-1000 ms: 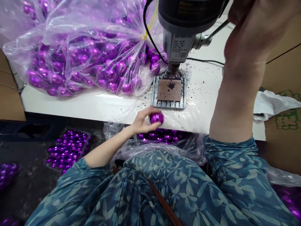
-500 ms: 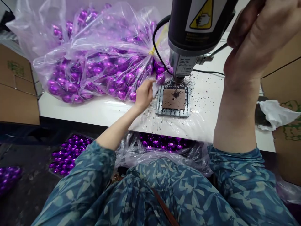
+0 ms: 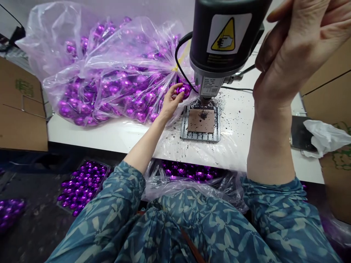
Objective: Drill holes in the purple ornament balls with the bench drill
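My left hand (image 3: 172, 101) has its thumb and fingers closed about a shiny purple faceted ball (image 3: 184, 91) beside the mouth of the clear plastic bag (image 3: 109, 69). High on the right, my right hand (image 3: 298, 51) is wrapped round the end of the drill press lever (image 3: 248, 70); its grip is mostly hidden. The black and grey drill press (image 3: 222, 40) stands over a slotted metal base (image 3: 201, 137). A brown block (image 3: 201, 126) with a small dark hole lies on that base, dark shavings heaped on it under the chuck (image 3: 205, 100).
More purple balls fill the tied bag, an open bag (image 3: 189, 171) below the table edge and a tray (image 3: 82, 182) on the floor. Cardboard boxes (image 3: 22, 109) flank the white table (image 3: 115, 137). A dark phone-like slab (image 3: 301, 133) and crumpled white paper (image 3: 326, 137) lie at right.
My left hand has reached slightly forward and closed its fingers on the ball it was beside. The right hand stays at the lever. The whole view has shifted a little.
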The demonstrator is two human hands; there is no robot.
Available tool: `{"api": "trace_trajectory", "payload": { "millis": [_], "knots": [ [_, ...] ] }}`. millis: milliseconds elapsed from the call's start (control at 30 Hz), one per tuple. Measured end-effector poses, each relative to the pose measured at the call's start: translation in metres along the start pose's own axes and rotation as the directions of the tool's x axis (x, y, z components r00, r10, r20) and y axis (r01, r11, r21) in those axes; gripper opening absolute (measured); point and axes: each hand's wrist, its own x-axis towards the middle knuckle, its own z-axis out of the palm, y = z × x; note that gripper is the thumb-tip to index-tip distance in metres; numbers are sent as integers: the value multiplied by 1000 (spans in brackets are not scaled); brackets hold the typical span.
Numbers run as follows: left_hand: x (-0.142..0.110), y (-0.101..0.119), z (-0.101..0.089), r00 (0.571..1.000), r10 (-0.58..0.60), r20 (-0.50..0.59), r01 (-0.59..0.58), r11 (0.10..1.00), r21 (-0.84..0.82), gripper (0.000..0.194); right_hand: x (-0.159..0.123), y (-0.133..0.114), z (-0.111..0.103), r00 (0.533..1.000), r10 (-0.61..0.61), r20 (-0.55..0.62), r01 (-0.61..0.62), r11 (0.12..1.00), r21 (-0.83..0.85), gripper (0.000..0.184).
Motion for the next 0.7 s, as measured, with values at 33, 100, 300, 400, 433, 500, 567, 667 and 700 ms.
{"api": "trace_trajectory", "payload": {
  "millis": [33,100,300,400,433,500,567,667,700],
  "knots": [
    [-8,8,-4,999,-42,2,42,998,-56,52,0,0,0,1000,0,9,0,1000,-2,62],
    [-23,23,-11,990,-130,46,135,980,-145,56,0,-1,0,1000,7,28,-7,1000,-13,62],
    [-66,40,-6,963,-256,88,269,935,-229,52,-1,-6,1,999,37,36,-35,998,-50,63],
    [-82,41,3,942,-298,152,329,910,-253,47,-2,-12,3,998,57,30,-56,998,-22,62],
    [-87,40,5,936,-305,177,343,905,-252,46,-2,-14,4,998,62,30,-62,998,-7,60],
    [-94,39,7,927,-307,216,356,900,-252,46,-3,-17,6,997,66,33,-67,998,18,54],
    [-98,36,8,926,-298,232,353,902,-249,48,-4,-19,7,996,87,37,-88,996,23,45],
    [-95,29,9,930,-296,215,344,910,-232,45,-5,-22,8,993,115,36,-115,993,11,38],
    [-92,26,10,933,-297,202,340,912,-230,45,-5,-23,8,992,120,40,-120,993,4,37]
  ]
}}
